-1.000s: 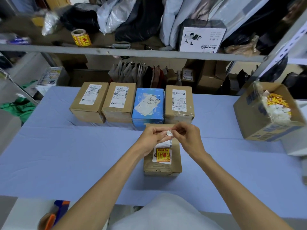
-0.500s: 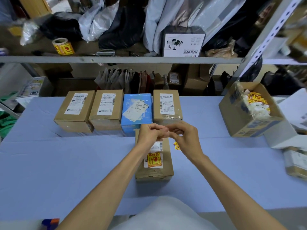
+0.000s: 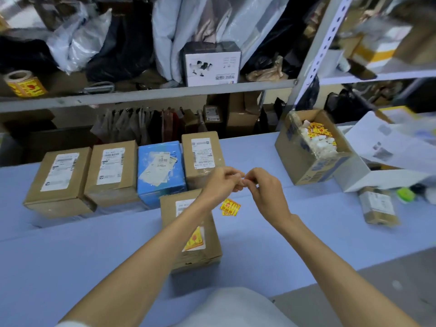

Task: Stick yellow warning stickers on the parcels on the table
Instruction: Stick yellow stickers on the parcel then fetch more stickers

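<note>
Right hand [image 3: 266, 192] drifted right — (sticker [image 3: 230, 207] uncovered).

Head-worn view, forward-down, close over table [image 3: 70, 256].

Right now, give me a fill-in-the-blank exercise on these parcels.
The blue parcel stands ___ from the left in the back row.
The near parcel already carries a ___ sticker.
The sticker roll sits on the ___.
Missing: third; yellow; shelf.
</note>
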